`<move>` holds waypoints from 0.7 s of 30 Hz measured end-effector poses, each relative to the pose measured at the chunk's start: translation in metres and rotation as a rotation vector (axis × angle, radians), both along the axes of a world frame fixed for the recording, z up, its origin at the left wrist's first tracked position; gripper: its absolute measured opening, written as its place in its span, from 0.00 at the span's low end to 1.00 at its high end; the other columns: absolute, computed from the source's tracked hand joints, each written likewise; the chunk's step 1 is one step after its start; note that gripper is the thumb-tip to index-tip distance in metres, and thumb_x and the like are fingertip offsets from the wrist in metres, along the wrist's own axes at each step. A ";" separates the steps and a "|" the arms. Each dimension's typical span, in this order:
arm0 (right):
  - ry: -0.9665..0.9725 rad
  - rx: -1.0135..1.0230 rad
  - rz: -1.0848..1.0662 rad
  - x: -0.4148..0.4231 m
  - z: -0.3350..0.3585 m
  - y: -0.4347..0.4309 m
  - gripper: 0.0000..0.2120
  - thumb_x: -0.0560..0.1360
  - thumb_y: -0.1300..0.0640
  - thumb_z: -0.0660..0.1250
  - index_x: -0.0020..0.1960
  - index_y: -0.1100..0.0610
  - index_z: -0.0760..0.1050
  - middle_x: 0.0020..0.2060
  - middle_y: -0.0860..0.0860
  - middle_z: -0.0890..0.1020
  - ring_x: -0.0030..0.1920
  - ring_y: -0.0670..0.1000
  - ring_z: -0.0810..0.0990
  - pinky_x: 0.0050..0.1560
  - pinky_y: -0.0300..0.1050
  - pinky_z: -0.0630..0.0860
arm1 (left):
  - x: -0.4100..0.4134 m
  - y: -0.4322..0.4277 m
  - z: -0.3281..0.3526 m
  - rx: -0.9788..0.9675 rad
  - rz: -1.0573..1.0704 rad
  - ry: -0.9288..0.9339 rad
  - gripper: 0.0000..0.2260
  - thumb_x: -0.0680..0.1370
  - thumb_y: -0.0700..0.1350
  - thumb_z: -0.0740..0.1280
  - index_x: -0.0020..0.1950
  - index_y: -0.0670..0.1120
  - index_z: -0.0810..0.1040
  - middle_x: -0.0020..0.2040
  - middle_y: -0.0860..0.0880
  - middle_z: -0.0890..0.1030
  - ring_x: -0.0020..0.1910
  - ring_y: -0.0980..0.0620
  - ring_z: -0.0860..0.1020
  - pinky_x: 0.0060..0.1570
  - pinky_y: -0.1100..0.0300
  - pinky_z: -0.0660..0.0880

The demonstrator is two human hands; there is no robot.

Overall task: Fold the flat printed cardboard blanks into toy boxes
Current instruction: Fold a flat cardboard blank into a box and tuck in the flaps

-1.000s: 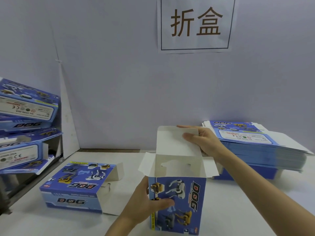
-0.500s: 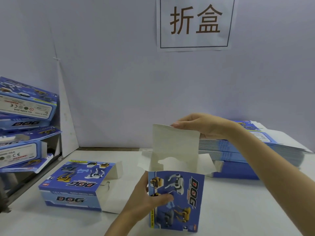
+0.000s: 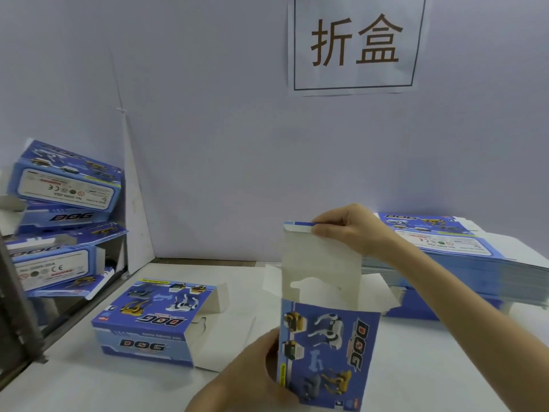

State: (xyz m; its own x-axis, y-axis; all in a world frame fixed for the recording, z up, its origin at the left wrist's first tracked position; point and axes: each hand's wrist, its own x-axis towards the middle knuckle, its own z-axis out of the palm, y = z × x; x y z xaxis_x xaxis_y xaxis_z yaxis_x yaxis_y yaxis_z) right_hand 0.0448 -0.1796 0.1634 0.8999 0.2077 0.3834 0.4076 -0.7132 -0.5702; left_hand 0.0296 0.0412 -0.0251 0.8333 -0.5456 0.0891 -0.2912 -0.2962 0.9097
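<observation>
White table (image 3: pixel 416 367) | 1 upright box (image 3: pixel 326 346): left hand (image 3: pixel 255 373) grips side, right hand (image 3: pixel 349 230) pinches flap (image 3: pixel 320 260) | 1 blank stack (image 3: pixel 490 263)

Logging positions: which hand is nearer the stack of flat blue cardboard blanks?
Right. Right hand pinches the upright blue box's flap beside the stack; left hand grips that box lower, farther off.

Soft, even light with a cool bluish cast fell from above. The sign (image 3: pixel 355 43) on the wall (image 3: pixel 222 144) read clearly, though compression softened its strokes. Straight below it, the box (image 3: pixel 328 355) showed slight smear in its print, and a dark shadow sat between it and the left hand (image 3: pixel 246 376). Low to the sign's right, the stack of blanks (image 3: pixel 490 272) cast a faint shadow on the table (image 3: pixel 416 370). Far to its lower left, the piled boxes (image 3: pixel 65 185) looked blurred and bowed by the wide lens.
</observation>
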 end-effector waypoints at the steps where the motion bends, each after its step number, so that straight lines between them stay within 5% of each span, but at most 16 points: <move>1: 0.010 0.087 0.008 -0.001 0.001 0.000 0.06 0.78 0.52 0.65 0.51 0.46 0.81 0.41 0.42 0.83 0.38 0.40 0.79 0.35 0.26 0.72 | 0.002 0.008 0.004 0.034 0.010 0.009 0.36 0.64 0.47 0.79 0.67 0.63 0.66 0.61 0.61 0.77 0.60 0.60 0.76 0.59 0.59 0.76; 5: -0.079 0.606 0.070 -0.002 0.005 -0.006 0.11 0.78 0.47 0.61 0.59 0.41 0.76 0.60 0.45 0.79 0.60 0.44 0.77 0.58 0.41 0.72 | 0.007 0.043 0.031 -0.128 0.092 0.168 0.40 0.60 0.46 0.81 0.69 0.55 0.68 0.62 0.52 0.79 0.61 0.53 0.77 0.55 0.56 0.79; 8: -0.061 0.844 0.058 -0.001 -0.012 0.005 0.17 0.79 0.47 0.59 0.67 0.37 0.65 0.66 0.46 0.70 0.68 0.51 0.70 0.63 0.49 0.67 | -0.003 0.065 0.038 -0.366 0.192 0.254 0.33 0.57 0.52 0.79 0.61 0.51 0.75 0.52 0.53 0.85 0.51 0.53 0.83 0.44 0.59 0.80; 11: 0.250 0.645 0.221 -0.003 -0.044 0.044 0.31 0.69 0.34 0.67 0.65 0.24 0.54 0.70 0.37 0.64 0.66 0.43 0.70 0.60 0.44 0.68 | -0.011 0.088 0.036 -0.564 0.363 0.398 0.32 0.56 0.52 0.83 0.56 0.46 0.78 0.48 0.49 0.86 0.48 0.49 0.84 0.42 0.56 0.81; 14: 0.411 0.432 0.356 -0.005 -0.069 0.095 0.38 0.52 0.20 0.66 0.55 0.13 0.48 0.52 0.16 0.65 0.52 0.29 0.77 0.44 0.30 0.76 | -0.018 0.113 0.054 -0.615 0.475 0.383 0.33 0.57 0.53 0.84 0.57 0.46 0.78 0.50 0.47 0.85 0.49 0.47 0.84 0.43 0.56 0.81; 19: 0.542 0.715 0.372 0.019 -0.076 0.159 0.28 0.53 0.21 0.63 0.50 0.13 0.57 0.62 0.31 0.70 0.51 0.37 0.80 0.48 0.42 0.75 | 0.011 0.166 0.159 -0.610 0.581 0.243 0.33 0.51 0.55 0.84 0.51 0.44 0.80 0.40 0.42 0.82 0.36 0.44 0.81 0.36 0.56 0.81; 21: 0.546 0.765 0.402 0.023 -0.074 0.174 0.33 0.50 0.19 0.62 0.53 0.16 0.57 0.65 0.37 0.67 0.51 0.41 0.80 0.49 0.44 0.75 | 0.044 0.184 0.225 -0.783 0.660 0.173 0.23 0.65 0.53 0.79 0.54 0.45 0.79 0.52 0.41 0.78 0.43 0.43 0.80 0.36 0.54 0.81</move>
State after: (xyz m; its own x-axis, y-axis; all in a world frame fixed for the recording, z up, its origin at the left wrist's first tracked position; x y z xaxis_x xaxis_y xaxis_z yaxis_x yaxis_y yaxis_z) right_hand 0.0679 -0.0054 0.0893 0.9093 0.4042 0.0986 0.0845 0.0526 -0.9950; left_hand 0.0735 0.2249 0.2000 0.9804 0.1829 0.0731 -0.1332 0.3422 0.9302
